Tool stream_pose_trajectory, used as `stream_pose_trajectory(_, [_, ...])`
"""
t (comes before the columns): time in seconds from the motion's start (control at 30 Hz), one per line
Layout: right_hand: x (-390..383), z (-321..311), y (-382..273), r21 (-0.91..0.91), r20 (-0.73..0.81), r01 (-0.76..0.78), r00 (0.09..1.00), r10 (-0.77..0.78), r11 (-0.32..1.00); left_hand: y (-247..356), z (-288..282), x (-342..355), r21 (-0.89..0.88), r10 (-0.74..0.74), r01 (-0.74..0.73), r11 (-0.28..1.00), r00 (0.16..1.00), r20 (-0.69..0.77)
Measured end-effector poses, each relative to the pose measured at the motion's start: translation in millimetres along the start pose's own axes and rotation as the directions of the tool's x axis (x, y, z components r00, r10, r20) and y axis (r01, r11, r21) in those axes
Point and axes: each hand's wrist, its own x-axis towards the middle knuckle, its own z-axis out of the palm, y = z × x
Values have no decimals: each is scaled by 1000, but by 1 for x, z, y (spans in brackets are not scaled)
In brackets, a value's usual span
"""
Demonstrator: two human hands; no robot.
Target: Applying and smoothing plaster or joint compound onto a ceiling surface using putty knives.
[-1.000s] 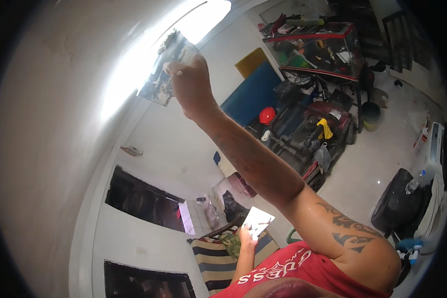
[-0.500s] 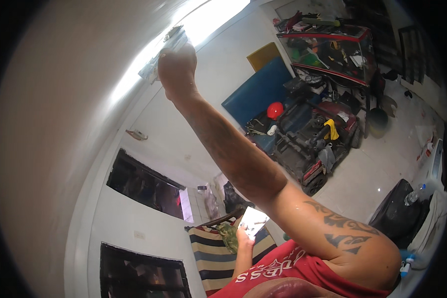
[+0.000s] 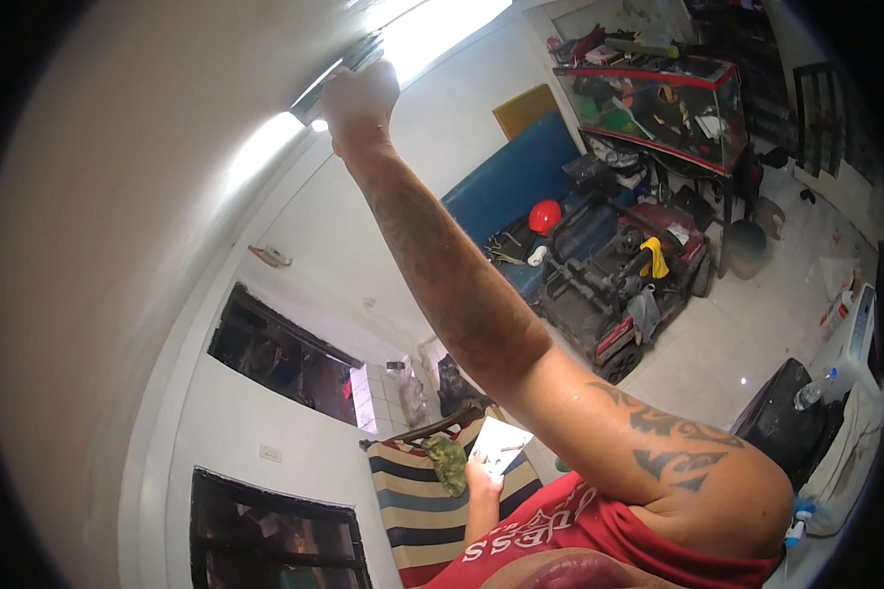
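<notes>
Up against the ceiling, the right hand [image 3: 360,100] is closing its fingers [image 3: 375,80] round the end of a long fluorescent tube fixture [image 3: 363,74], gripping it at the dark end cap where the tube meets its holder; glare is hiding exactly how the fingers sit. The arm is stretching fully overhead, likely because the fixture sits high and needs a firm hold at its end to be steadied or turned. Far below the fixture, the left hand [image 3: 481,483] is holding a small white card or packet [image 3: 499,448], fingers wrapped about its lower edge, kept low and close to the body so it stays out of the way. Just beside that hand, a striped cloth [image 3: 413,501] is lying with a crumpled green rag [image 3: 449,461] on it. Well away from the fixture, across the room, a red helmet [image 3: 544,215] is resting against a blue panel [image 3: 511,182], with cluttered shelving [image 3: 658,98] and dark machinery [image 3: 619,285] standing near it on the tiled floor [image 3: 746,334].
</notes>
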Motion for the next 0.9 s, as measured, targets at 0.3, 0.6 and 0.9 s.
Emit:
stream_pose_trajectory(0.3, [-6, -2, -2, 86, 31, 72, 997, -75, 994, -1, -18, -4, -19, 6, -7, 1000, 1000, -18])
stream_pose_trajectory(0.6, [-31, -2, -17, -65, -9, 583, 811, -585, 810, -6, -38, 1, -62, -6, 9, 998, 999, 41])
stream_pose_trajectory(0.9, [-94, -19, -39, -145, 137, 681, 733, -667, 718, -8, -29, -5, 9, 9, -9, 1000, 1000, -9])
